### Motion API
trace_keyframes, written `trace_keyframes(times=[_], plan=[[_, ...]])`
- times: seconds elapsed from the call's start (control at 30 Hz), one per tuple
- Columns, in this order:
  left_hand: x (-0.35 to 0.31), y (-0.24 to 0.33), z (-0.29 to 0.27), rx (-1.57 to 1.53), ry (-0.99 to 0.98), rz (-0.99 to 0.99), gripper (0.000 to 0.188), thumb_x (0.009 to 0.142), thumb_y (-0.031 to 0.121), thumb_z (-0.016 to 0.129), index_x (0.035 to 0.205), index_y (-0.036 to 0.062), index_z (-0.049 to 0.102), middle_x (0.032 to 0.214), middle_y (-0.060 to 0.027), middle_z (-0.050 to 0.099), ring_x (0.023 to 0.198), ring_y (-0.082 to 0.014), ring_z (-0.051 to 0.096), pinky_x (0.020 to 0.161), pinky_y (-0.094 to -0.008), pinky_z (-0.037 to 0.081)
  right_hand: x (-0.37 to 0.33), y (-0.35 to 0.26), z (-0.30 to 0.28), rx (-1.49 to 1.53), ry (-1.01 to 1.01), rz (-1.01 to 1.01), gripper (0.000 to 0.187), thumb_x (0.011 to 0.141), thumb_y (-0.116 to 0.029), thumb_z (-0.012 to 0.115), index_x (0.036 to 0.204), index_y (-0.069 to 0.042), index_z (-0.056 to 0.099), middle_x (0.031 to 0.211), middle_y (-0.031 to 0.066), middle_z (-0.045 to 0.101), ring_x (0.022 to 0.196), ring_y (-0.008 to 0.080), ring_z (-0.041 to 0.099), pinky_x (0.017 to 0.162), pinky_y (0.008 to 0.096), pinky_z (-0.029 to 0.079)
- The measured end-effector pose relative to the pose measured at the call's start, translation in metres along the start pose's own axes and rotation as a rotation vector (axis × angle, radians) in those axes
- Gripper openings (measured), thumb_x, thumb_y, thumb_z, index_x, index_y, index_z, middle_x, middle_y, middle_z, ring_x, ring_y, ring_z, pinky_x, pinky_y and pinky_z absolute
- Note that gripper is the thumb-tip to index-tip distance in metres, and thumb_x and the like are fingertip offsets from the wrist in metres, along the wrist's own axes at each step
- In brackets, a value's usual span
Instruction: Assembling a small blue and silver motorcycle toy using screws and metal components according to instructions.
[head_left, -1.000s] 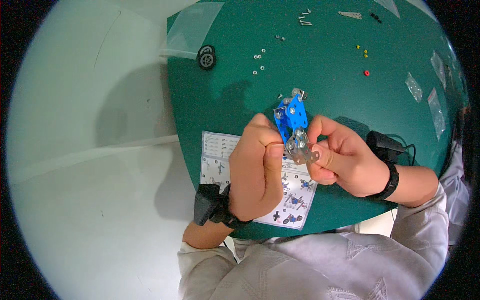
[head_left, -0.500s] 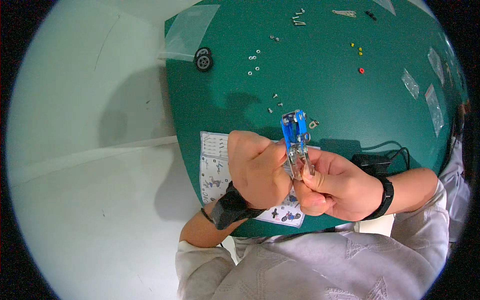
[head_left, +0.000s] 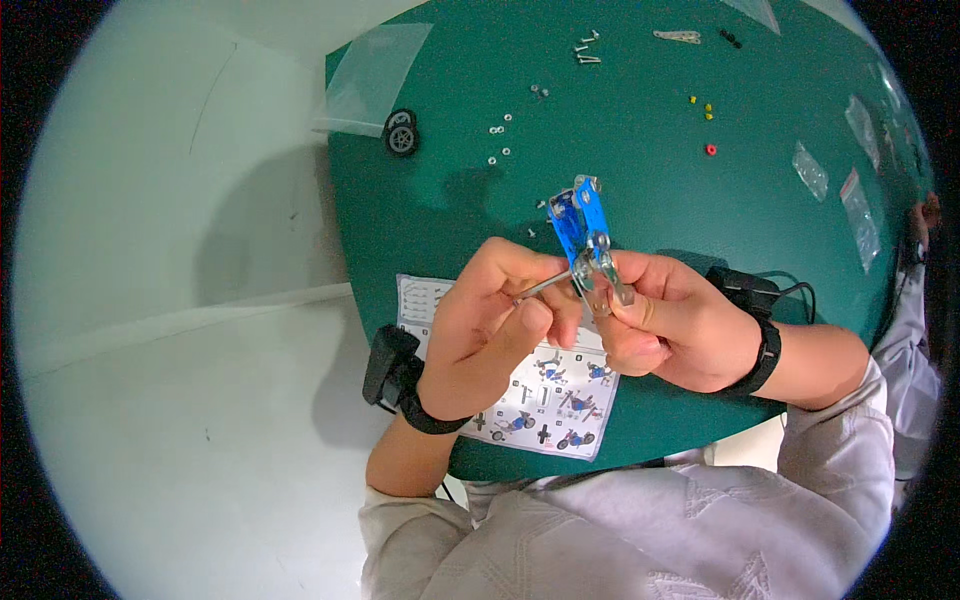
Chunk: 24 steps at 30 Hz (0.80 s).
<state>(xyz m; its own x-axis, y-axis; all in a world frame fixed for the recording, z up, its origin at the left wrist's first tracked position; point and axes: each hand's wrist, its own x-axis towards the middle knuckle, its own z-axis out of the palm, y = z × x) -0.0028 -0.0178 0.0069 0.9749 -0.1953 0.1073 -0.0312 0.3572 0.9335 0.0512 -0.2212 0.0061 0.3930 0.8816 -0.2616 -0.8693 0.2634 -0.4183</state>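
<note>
Between my hands is a small model frame (head_left: 594,213) with blue side plates, silvery metal strips and bolts. My right hand (head_left: 695,325) is closed on it, pinching the metal strips at its lower end between thumb and fingers. In my left hand (head_left: 480,340), fingers and thumb close round a thin metal rod (head_left: 544,286). The rod's far end meets the frame at a bolt by the joint of blue plates and strips. Whether the rod has a bent end or a handle cannot be seen. Beneath the hands lies a printed instruction sheet (head_left: 515,455), partly covered.
Two black wheels (head_left: 402,138) lie at the table's left, near a clear plastic bag (head_left: 375,75). White rings, screws (head_left: 588,59), yellow pieces and a red ring (head_left: 711,150) are spread farther back. Small clear bags (head_left: 860,215) lie right. A black box with a cable (head_left: 745,290) sits behind my right wrist.
My left hand has turned and drawn back to the left, so the rod now shows. The frame and my right hand have risen slightly in the view.
</note>
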Motion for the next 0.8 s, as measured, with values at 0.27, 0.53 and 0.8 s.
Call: trace_keyframes(times=[0.27, 0.53, 0.8], plan=[[0.0, 0.008, -0.015, -0.059, -0.154, -0.25, 0.025, 0.105, 0.023, 0.044, 0.115, 0.0014, 0.054, 0.074, -0.0095, 0.062, 0.063, -0.0092, 0.053, 0.056, -0.0237, 0.04, -0.001, -0.005, -0.002, 0.067, -0.04, 0.067, 0.02, 0.102, -0.025, 0.053, 0.108, -0.006, 0.051, 0.064, -0.0039, 0.042, 0.05, 0.0055, 0.029, 0.046, 0.0236, 0.021], [-0.004, 0.013, 0.011, 0.93, 0.16, 0.129, 0.012, 0.093, 0.006, 0.057, 0.101, 0.0006, 0.064, 0.069, -0.0118, 0.061, 0.057, -0.0208, 0.061, 0.051, -0.0313, 0.043, 0.0, 0.002, -0.005, 0.052, -0.057, 0.042, 0.023, 0.101, -0.026, 0.056, 0.113, -0.007, 0.05, 0.064, -0.0037, 0.041, 0.051, 0.0056, 0.031, 0.047, 0.0237, 0.02], [-0.004, 0.007, 0.011, 1.191, 0.16, 0.227, 0.013, 0.09, 0.002, 0.059, 0.102, 0.0011, 0.064, 0.073, -0.0141, 0.062, 0.06, -0.0308, 0.061, 0.052, -0.0361, 0.046, -0.002, 0.006, -0.004, 0.142, -0.072, 0.072, 0.021, 0.101, -0.024, 0.056, 0.113, -0.008, 0.051, 0.065, -0.0036, 0.041, 0.051, 0.0058, 0.029, 0.047, 0.0238, 0.02]])
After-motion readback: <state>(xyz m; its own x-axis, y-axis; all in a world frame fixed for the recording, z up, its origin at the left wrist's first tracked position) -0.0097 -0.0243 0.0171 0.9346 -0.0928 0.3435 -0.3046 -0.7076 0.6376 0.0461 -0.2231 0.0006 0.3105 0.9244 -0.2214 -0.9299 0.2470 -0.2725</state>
